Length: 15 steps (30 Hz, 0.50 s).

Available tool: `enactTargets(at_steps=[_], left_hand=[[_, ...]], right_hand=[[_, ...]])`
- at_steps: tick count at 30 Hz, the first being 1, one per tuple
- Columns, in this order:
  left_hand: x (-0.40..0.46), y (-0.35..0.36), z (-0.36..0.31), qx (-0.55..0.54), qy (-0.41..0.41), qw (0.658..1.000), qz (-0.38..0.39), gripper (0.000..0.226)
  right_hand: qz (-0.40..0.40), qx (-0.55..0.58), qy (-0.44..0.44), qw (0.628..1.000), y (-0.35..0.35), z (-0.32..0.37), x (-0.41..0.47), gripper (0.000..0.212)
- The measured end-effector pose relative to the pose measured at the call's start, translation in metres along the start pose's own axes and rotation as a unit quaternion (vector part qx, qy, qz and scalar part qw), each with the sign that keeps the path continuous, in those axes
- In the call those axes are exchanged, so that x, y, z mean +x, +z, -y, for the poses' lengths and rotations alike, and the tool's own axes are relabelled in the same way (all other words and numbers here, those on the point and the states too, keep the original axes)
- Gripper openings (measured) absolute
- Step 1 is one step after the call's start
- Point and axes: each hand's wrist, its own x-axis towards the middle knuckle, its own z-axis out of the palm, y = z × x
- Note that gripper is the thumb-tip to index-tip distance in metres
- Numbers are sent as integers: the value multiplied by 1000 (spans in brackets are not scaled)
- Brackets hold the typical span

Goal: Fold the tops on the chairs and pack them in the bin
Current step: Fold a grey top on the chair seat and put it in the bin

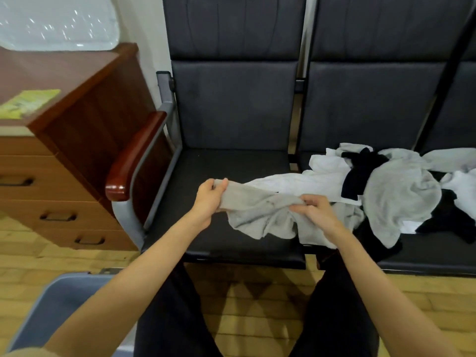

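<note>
Two black padded chairs stand side by side; a soft, crumpled grey top lies over the left seat's front, pinched at one end by the left hand and bunched in the right hand, fingers curled. A loose heap of grey, white and black tops, too tangled to count, covers the right seat. One blue-grey bin sits on the wooden floor at lower left.

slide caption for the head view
Both hands grip a grey top over the black chair, clothes pile alongside.
</note>
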Motion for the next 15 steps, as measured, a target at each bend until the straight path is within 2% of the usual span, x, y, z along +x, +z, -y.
enactTargets(at_steps=[3, 5, 9, 13, 15], left_hand=[[-12, -3, -38, -82, 3, 997, 14, 29], [-18, -8, -61, -132, 10, 991, 29, 23], [-29, -21, -100, -205, 42, 977, 33, 16], [-34, -39, -135, -259, 108, 959, 31, 24], [-36, -49, -147, -261, 127, 955, 54, 23]], right_hand=[[-5, 104, -17, 994, -10, 45, -9, 7], [-9, 169, -20, 985, -10, 71, -11, 6], [26, 303, -14, 952, -2, 117, -10, 35], [102, 425, 1, 899, 9, 152, -8, 32], [105, 437, -14, 893, 16, 165, -4, 31]])
